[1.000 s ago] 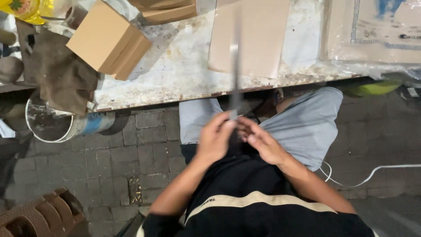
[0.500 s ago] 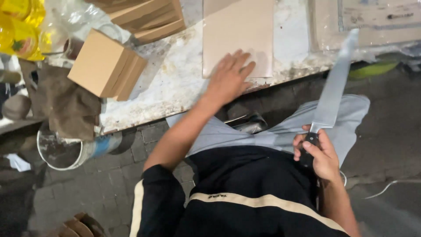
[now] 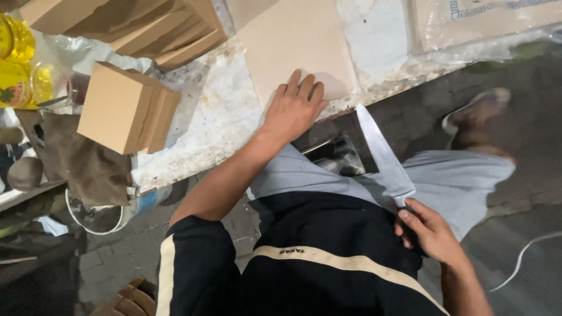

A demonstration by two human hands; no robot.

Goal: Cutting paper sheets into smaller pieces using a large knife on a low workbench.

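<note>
My left hand [image 3: 294,106] lies flat, fingers spread, on the near edge of a beige square tile [image 3: 295,47] that rests on the stained white worktable [image 3: 202,126]. My right hand [image 3: 430,231] grips the dark handle of a large knife [image 3: 383,155] beside my lap; its long shiny blade points up and left toward the table edge. The blade tip is just right of my left hand, below the tabletop. I sit with grey shorts and a black top.
A stack of brown cardboard boxes [image 3: 126,108] stands at the table's left, more flat boxes [image 3: 134,26] behind it. Yellow oil bottles [image 3: 17,64] and a brown cloth [image 3: 88,161] are at far left, a white bucket [image 3: 102,216] below. A shoe [image 3: 477,114] is on the paving.
One second ago both hands held the knife upright before me. Then my left hand went to the tile, and my right hand swung the knife right and down toward my lap.
</note>
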